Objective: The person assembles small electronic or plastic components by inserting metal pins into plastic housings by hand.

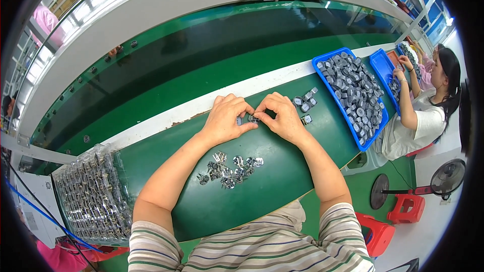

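Note:
My left hand (pixel 225 119) and my right hand (pixel 282 117) meet over the green tabletop (pixel 282 181), fingertips closed around a small metal part (pixel 253 119). Its details are too small to make out. A grey piece (pixel 239 120) shows beside the left fingers; whether they grip it too is unclear. Just right of my right hand are several grey round housings (pixel 305 100) and a separate small piece (pixel 306 120) with a pale face. Nearer me, between my forearms, lies a loose pile of shiny metal parts (pixel 229 171).
At right, a blue tray (pixel 361 147) is heaped with grey housings. Clear plastic trays (pixel 91 196) of metal parts stack at left. Beyond a white ledge (pixel 191 122) runs a green and dark conveyor (pixel 201 65). A co-worker (pixel 416 116) handles parts over another blue tray (pixel 384 68).

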Demonstrator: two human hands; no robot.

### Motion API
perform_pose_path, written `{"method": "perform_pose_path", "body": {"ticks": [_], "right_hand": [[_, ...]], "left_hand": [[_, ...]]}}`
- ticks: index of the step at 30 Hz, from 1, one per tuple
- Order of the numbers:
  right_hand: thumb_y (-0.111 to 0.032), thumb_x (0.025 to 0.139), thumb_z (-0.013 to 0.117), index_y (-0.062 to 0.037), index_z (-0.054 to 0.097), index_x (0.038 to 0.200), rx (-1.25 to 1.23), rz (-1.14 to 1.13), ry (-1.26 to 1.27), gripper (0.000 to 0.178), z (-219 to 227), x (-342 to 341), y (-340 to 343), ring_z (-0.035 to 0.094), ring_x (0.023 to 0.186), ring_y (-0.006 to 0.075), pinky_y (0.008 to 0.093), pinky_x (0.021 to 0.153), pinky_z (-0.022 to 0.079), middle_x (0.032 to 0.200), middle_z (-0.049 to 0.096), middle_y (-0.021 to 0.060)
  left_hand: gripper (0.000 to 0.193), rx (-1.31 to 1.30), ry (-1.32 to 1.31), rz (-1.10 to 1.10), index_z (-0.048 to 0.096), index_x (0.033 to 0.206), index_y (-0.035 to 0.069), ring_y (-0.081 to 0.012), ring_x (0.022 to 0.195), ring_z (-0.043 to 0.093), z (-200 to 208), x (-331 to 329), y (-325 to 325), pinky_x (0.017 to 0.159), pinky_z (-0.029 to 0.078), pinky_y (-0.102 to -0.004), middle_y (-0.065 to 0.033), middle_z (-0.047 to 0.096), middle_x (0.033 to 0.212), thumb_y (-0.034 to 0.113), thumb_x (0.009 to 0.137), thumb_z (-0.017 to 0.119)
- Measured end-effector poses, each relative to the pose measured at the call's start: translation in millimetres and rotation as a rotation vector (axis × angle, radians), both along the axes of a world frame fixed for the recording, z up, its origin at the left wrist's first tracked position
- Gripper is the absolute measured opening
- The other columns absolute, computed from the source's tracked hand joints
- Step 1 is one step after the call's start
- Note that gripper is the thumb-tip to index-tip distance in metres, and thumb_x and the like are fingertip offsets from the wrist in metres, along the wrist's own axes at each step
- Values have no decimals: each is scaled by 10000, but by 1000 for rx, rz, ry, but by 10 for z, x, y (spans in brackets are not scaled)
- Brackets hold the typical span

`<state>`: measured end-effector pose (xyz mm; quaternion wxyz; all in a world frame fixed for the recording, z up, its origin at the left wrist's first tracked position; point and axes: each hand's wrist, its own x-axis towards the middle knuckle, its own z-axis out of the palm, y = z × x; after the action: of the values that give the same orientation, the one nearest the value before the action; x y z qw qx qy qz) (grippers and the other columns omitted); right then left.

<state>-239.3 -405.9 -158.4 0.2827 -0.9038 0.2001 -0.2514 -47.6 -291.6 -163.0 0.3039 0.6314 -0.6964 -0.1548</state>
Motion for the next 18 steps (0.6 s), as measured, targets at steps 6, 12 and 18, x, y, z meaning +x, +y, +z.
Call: {"method": "perform_pose_path", "body": {"ticks": [6, 12, 18], "right_hand": [[-96, 827, 833, -75, 688, 858, -141, 1, -16, 150, 53, 23, 40, 639, 866, 237, 395, 804, 455, 873, 692, 12], [-100, 839, 817, -71, 688, 859, -53, -18, -20, 135, 43, 13, 75, 647, 846, 257, 415, 797, 466, 834, 697, 27], [-113, 848, 801, -68, 682, 847, -112, -23, 4, 128, 56, 34, 99, 653, 847, 270, 432, 797, 469, 822, 692, 40]], "left_hand": [[365, -14, 3, 8, 725, 984, 136, -213, 953, 570, -6, 0, 5, 922, 382, -394, 4, 667, 913, 385, 780, 897], [358, -35, 11, 6, 727, 963, 124, -210, 940, 573, -28, -5, 2, 921, 384, -391, 3, 679, 895, 375, 775, 900], [349, -32, 21, 24, 715, 939, 123, -206, 937, 574, -26, 2, 8, 915, 386, -385, 8, 678, 884, 356, 765, 908]]}}
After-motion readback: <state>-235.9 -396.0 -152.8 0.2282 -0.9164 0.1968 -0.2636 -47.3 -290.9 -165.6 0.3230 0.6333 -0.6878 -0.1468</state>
